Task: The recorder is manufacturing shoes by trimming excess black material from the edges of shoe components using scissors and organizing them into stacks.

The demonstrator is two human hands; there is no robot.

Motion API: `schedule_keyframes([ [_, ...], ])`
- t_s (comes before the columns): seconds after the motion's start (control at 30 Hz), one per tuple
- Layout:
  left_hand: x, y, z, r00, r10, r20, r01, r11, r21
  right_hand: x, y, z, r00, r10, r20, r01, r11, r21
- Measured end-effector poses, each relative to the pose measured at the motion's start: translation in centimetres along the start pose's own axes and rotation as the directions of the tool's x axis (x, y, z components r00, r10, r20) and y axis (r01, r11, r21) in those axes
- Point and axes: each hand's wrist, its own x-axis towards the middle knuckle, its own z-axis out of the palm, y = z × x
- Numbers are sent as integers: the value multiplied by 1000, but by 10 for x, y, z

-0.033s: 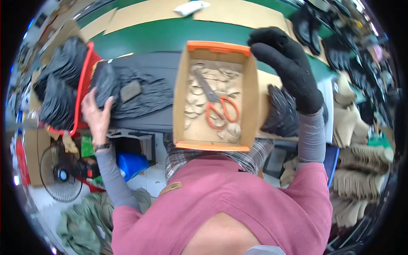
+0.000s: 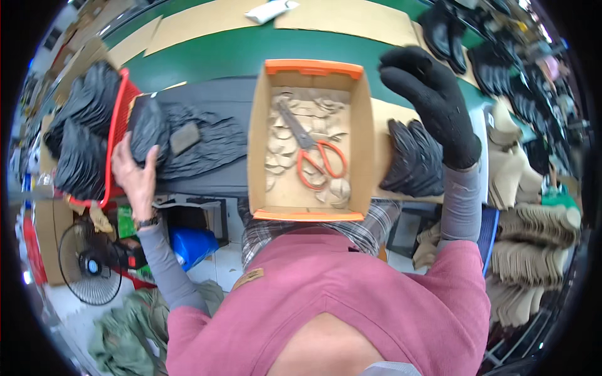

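Note:
My bare left hand (image 2: 134, 178) is at the left of the table, thumb and fingers spread around the near end of a stack of dark, leaf-shaped pieces (image 2: 150, 128). Whether it presses on the stack I cannot tell. My right hand (image 2: 433, 103), in a black glove, is raised beyond the right side of a cardboard box, its fingers stretched out with nothing visible in them. The open box (image 2: 256, 150) has orange ends. Inside lie orange-handled scissors (image 2: 303, 135) on beige curved scraps (image 2: 276, 145). A grey block (image 2: 185, 138) rests on fanned black pieces (image 2: 213, 141).
A red basket (image 2: 118, 125) of black pieces stands at the far left. More black pieces (image 2: 411, 160) lie right of the box. Beige shaped pieces (image 2: 523, 247) are stacked at the right, black shoes (image 2: 442, 34) beyond. A fan (image 2: 93, 266) stands at lower left.
My right hand has drawn slightly to the right, away from the box. My left hand stays beside the dark stack. The whole view has shifted a little.

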Motion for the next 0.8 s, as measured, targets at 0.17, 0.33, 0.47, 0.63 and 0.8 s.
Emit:
schedule_keyframes([
  [0.17,28,93,-20,973,90,-215,-130,975,-178,-80,39,-37,937,334,-103,-328,741,-585],
  [0.33,20,198,-22,924,356,-142,-383,849,-363,-130,97,-6,969,129,-212,-248,496,-832],
  [0.47,-3,247,-7,877,472,-92,-431,689,-583,-134,92,14,963,-15,-270,-191,666,-721],
  [0.63,-31,277,-5,880,463,-100,-410,637,-653,-141,102,28,943,296,-152,-331,789,-517],
  [0.8,-36,274,11,887,445,-122,-351,480,-804,-128,122,-5,843,470,-261,-473,879,53],
])
